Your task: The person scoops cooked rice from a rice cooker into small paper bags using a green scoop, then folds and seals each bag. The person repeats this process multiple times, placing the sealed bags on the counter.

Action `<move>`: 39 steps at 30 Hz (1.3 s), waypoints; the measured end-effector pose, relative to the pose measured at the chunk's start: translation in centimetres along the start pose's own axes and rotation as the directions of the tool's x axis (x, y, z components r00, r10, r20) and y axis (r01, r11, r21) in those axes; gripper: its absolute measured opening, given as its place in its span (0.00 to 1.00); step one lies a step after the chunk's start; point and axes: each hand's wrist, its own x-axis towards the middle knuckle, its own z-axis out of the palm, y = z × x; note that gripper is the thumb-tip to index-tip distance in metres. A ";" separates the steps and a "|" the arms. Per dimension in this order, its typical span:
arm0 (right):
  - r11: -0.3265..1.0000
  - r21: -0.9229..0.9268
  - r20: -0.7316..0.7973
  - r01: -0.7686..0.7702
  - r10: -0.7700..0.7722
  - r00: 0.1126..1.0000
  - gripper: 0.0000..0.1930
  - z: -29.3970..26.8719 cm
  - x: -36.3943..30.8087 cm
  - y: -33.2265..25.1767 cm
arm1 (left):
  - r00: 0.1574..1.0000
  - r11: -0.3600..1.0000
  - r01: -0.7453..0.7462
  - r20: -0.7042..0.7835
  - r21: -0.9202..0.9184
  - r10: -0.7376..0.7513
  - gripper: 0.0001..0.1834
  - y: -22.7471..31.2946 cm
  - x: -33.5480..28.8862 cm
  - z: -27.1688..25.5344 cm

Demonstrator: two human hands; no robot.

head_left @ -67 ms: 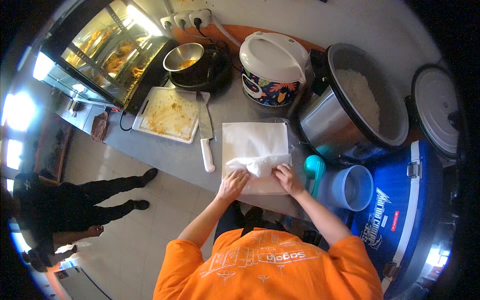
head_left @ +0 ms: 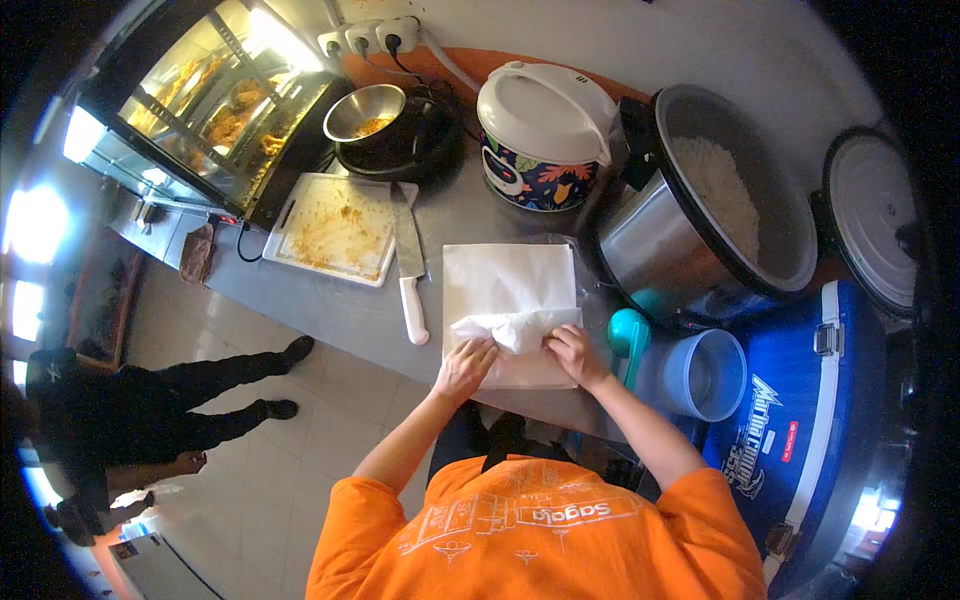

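Observation:
A white paper packet (head_left: pixel 516 331), folded over something I cannot make out, rests on a stack of white wrapping paper sheets (head_left: pixel 508 275). My left hand (head_left: pixel 467 368) grips the packet's left edge, fingers bent onto the paper. At the opposite end my right hand (head_left: pixel 572 354) pinches the paper's right side between thumb and fingers. Left of the sheets lies a knife (head_left: pixel 412 290) with a white handle, its blade touching the cutting board. Just right of my right hand is a teal scoop (head_left: pixel 629 338), beside a clear blue plastic tub (head_left: pixel 706 376).
Behind stand a patterned rice cooker (head_left: pixel 545 140) and a large open cooker of rice (head_left: pixel 715 190). A stained white cutting board (head_left: pixel 335 230), a steel bowl (head_left: pixel 365 113) and a lit food display case (head_left: pixel 220 110) are at left. A blue cooler (head_left: pixel 780 400) fills the right. A person in black (head_left: pixel 130 410) stands left.

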 end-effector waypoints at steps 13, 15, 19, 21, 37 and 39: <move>0.981 -0.193 0.065 -0.017 0.030 0.997 0.09 0.9 6.8 3.4 | 0.967 0.994 0.099 0.231 0.056 -0.109 0.06 -3.7 9.5 -1.9; 0.978 -0.064 0.386 -0.201 0.210 0.898 0.08 1.0 6.0 2.9 | 0.915 0.995 0.073 0.392 0.068 -0.094 0.05 -3.1 9.2 -0.5; 0.982 -0.126 0.020 -0.141 0.144 0.989 0.07 2.7 2.5 -0.2 | 0.968 0.976 0.196 0.140 0.095 -0.208 0.07 0.8 4.9 2.8; 0.959 -0.195 -0.098 -0.206 0.190 0.977 0.08 3.4 1.3 -1.5 | 0.948 0.950 0.310 -0.075 0.020 -0.308 0.13 2.6 3.7 4.1; 0.716 0.543 0.061 -0.440 0.489 0.870 0.42 1.9 0.5 -6.0 | 0.405 -0.298 0.506 0.527 -0.810 -0.747 0.36 5.3 10.7 4.4; 0.521 0.719 0.025 -0.460 0.641 0.767 0.40 0.4 0.7 -9.0 | 0.655 -0.247 0.471 0.523 -0.847 -0.545 0.28 5.4 10.7 1.4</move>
